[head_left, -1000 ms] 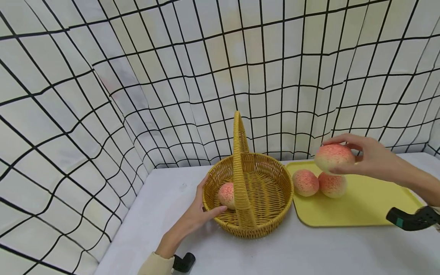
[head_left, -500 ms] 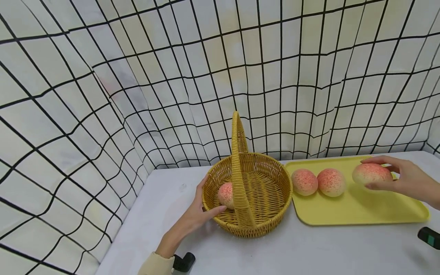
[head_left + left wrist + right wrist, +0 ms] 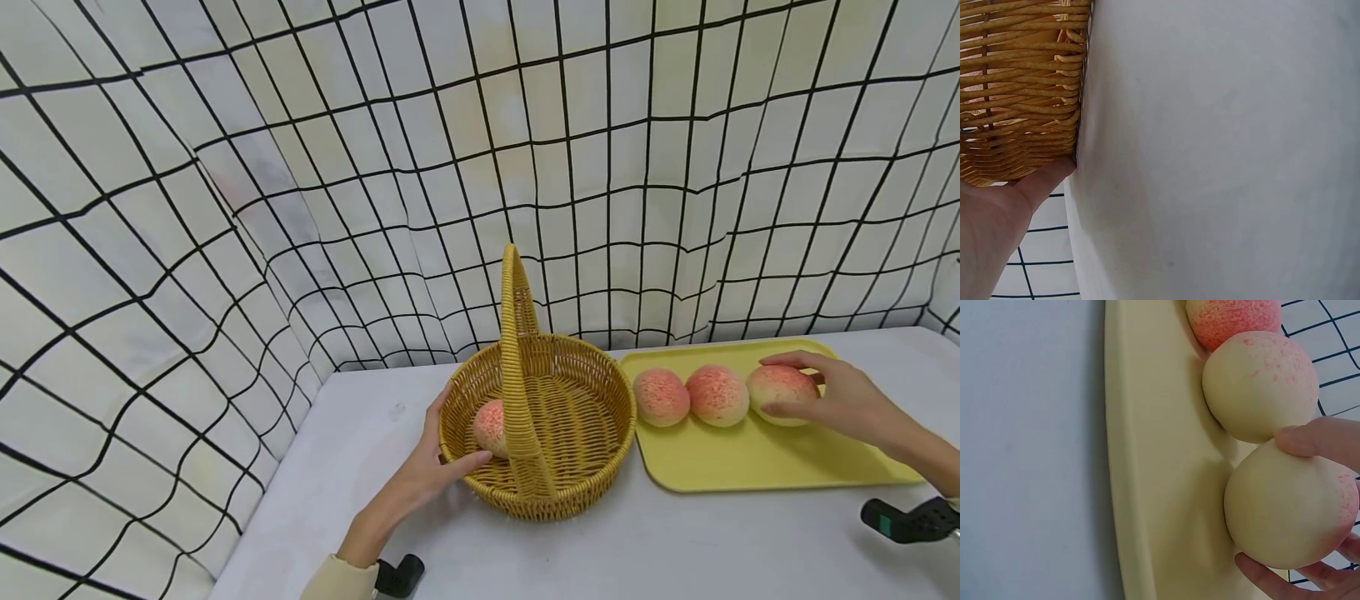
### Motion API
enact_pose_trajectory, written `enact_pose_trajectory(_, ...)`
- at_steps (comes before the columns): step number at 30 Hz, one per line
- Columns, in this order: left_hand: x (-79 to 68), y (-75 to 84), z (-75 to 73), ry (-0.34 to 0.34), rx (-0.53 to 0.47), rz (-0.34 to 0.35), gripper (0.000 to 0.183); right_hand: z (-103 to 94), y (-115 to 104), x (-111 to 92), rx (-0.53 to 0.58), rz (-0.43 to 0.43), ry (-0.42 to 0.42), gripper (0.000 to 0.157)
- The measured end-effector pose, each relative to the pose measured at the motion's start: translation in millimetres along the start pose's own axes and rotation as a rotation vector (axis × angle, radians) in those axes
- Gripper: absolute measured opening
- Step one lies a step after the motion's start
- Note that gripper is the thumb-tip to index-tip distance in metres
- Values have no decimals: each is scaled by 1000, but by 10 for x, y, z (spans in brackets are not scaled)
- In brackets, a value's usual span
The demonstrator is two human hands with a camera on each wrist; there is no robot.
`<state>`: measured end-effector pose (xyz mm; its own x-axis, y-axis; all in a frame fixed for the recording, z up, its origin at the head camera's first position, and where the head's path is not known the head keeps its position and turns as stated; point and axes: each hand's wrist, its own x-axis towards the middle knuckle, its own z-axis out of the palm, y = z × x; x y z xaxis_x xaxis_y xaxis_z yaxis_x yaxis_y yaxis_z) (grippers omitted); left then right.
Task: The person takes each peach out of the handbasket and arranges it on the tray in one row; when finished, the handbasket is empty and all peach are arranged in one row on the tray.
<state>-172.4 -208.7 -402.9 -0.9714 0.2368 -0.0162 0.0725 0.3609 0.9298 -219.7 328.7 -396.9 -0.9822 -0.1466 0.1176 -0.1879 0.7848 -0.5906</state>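
Observation:
In the head view my left hand grips the left side of a round wicker basket, thumb over the rim. One peach lies in the basket, partly hidden behind its tall handle. My right hand holds a pink and cream peach between thumb and fingers, low over the yellow tray. Two more peaches sit in line to its left, a pinkish peach and a paler peach. In the right wrist view the held peach comes right up against the middle peach.
The basket stands close to the tray's left edge on a white-covered table. White cloth walls with a black grid rise behind and to the left. Black wrist cameras are strapped to both wrists.
My right hand has carried the peach from above the other peaches rightward, then down and back left, beside the row on the tray. My left hand has stayed on the basket.

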Motion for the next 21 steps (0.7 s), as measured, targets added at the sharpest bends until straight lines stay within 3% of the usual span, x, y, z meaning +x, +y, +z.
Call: enact_pose_trajectory(21,-22,4,-1,4,49,17,112,-27,-85,48,-4,23,-53,76)
